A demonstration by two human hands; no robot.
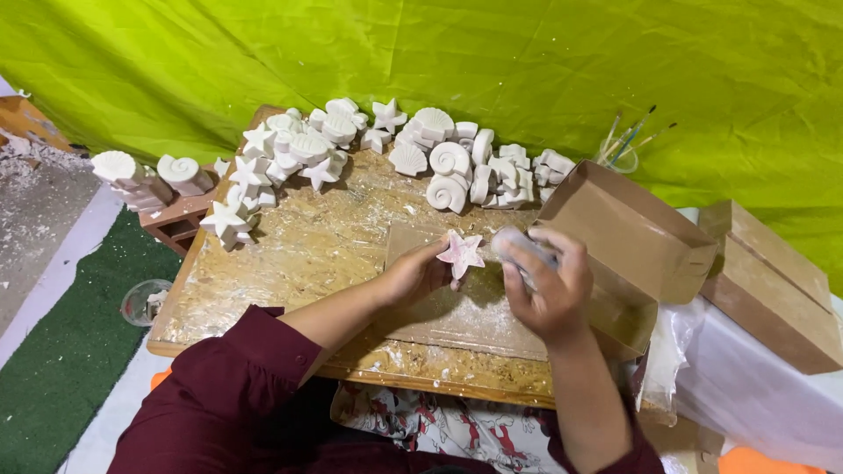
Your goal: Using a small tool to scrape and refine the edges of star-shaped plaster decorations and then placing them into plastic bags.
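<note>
My left hand (413,274) holds a small white plaster starfish (461,253) tinted pink, over a flat sheet of cardboard (457,307) on the wooden board (290,263). My right hand (549,285) is closed around a pale sponge-like pad (518,241) just right of the starfish. Whether the pad touches the star I cannot tell.
Several white plaster shells and starfish (439,162) are heaped along the board's far edge, and more (158,175) sit on a brick at the left. An open cardboard box (628,237) and a second box (773,281) stand at the right. A jar of paintbrushes (619,149) stands behind them.
</note>
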